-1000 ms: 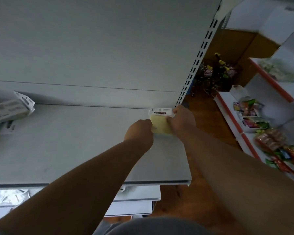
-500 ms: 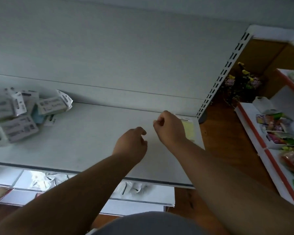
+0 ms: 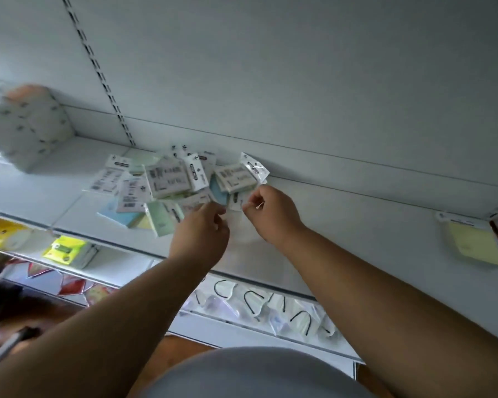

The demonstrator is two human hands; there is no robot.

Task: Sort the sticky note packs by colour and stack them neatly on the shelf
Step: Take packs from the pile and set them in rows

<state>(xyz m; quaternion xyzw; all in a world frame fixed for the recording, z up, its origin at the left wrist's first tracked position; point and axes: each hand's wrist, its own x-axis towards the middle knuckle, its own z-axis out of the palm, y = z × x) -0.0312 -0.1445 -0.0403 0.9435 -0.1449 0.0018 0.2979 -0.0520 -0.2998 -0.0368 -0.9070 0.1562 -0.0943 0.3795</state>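
Observation:
A loose pile of sticky note packs lies on the white shelf, most showing white barcode labels, with a blue pack and a green pack among them. One yellow pack lies alone at the shelf's far right end. My left hand is at the pile's near edge, fingers curled; its grasp is hidden. My right hand is beside it, its thumb and forefinger pinching the edge of a clear-wrapped pack under the blue one.
A blurred stack of white boxes stands at the shelf's left end. The shelf below holds yellow-green packets and clear packets with black hooks. A slotted upright runs up the back panel.
Both hands let go of the yellow pack at the shelf's right end and moved left to the pile. My view swung left with them.

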